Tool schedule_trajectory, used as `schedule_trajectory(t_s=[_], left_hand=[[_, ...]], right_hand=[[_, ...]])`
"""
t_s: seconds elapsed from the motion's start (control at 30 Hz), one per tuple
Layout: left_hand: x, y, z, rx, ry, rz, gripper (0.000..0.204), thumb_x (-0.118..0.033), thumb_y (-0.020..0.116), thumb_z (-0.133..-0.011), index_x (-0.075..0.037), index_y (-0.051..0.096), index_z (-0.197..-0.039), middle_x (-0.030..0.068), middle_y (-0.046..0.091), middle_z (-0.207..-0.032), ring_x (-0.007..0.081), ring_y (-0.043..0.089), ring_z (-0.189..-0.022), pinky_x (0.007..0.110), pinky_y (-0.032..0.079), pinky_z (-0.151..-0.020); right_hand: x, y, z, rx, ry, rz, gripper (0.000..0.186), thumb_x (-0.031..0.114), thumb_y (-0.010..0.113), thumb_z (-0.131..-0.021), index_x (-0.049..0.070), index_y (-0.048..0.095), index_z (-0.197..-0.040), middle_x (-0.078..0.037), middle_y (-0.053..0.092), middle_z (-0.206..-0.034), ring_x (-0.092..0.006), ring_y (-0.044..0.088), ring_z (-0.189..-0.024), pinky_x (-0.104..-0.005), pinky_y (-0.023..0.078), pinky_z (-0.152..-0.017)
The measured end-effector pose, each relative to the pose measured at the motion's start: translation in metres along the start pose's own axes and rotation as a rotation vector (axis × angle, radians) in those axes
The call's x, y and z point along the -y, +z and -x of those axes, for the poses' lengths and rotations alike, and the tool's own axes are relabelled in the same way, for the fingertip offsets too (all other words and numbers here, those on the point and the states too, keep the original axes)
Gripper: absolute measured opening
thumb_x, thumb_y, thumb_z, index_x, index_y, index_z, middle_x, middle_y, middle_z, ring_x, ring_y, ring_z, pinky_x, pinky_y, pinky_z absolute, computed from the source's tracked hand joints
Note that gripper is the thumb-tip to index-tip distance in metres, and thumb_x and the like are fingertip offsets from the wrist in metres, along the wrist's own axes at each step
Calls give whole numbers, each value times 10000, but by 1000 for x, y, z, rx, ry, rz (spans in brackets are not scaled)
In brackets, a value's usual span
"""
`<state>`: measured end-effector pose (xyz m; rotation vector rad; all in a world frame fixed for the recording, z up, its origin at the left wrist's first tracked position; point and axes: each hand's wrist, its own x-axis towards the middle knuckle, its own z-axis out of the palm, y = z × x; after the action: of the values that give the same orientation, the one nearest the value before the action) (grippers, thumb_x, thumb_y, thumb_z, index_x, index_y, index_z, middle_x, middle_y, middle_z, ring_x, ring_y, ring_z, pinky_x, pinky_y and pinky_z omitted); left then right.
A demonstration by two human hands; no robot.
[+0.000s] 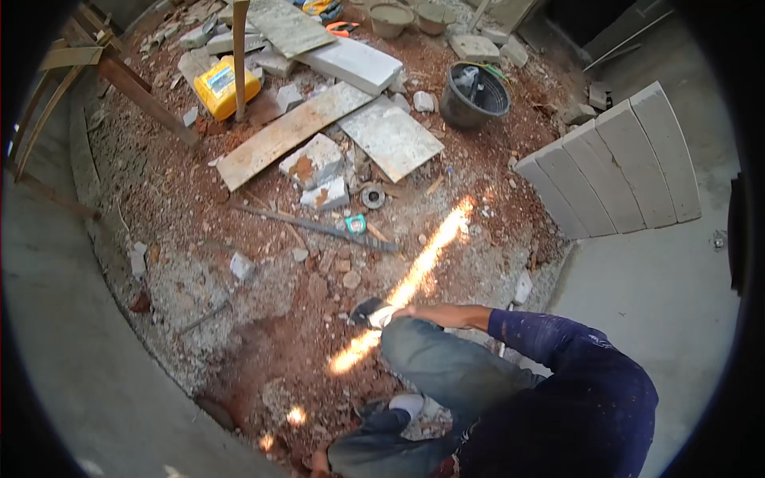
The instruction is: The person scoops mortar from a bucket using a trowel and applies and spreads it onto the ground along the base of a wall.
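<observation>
My right forearm, in a navy sleeve, reaches across my bent, jeans-clad knee. My right hand is closed at a dark, partly hidden power tool, which throws a long bright streak of sparks across the rubble in both directions. Small glowing patches lie lower left. At the bottom edge, a small patch of skin beside my lower leg may be my left hand; its fingers are not visible. A white sock shows below my knee, and a tape measure lies beside a dark bar farther forward.
Boards, white blocks, a yellow jerrycan, a black bucket and two mortar tubs lie ahead. Pale panels stand at right. Timber posts stand upper left; concrete walls or slabs border both sides.
</observation>
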<state>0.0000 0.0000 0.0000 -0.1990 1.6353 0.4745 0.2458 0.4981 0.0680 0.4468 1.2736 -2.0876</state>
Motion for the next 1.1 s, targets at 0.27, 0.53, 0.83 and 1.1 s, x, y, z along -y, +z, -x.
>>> schedule_trajectory(t_s=[0.27,0.53,0.83,1.1], left_hand=[[-26,113,212,-381,-9,585,424,-265,547,-998,-13,558,-1338,152,636,-1241,288,631,-1108,440,518,-916],[-178,183,271,-176,58,-117,364,-191,627,-951,29,599,-1240,153,670,-1051,243,676,-888,371,564,-735],[-555,385,284,-170,520,-305,149,-90,631,-916,48,687,-931,71,676,-706,124,552,-488,281,437,-435],[-674,451,264,-127,552,-268,72,-78,648,-906,-25,644,-857,30,646,-731,112,599,-653,291,475,-572]], right_hand=[[49,148,206,-786,417,183,987,670,457,-939,-46,140,-1540,-316,267,-1543,-411,280,-1447,-436,241,-1180],[38,36,343,-945,555,421,593,475,586,-919,-38,592,-1214,-273,657,-1112,-443,617,-1067,-473,483,-932],[87,-90,514,-1177,210,-31,394,206,701,-811,65,648,-1175,-141,717,-1025,-320,677,-988,-413,519,-862],[182,-191,584,-1164,177,8,431,278,730,-823,54,613,-1173,-124,722,-963,-285,697,-896,-398,531,-785]])
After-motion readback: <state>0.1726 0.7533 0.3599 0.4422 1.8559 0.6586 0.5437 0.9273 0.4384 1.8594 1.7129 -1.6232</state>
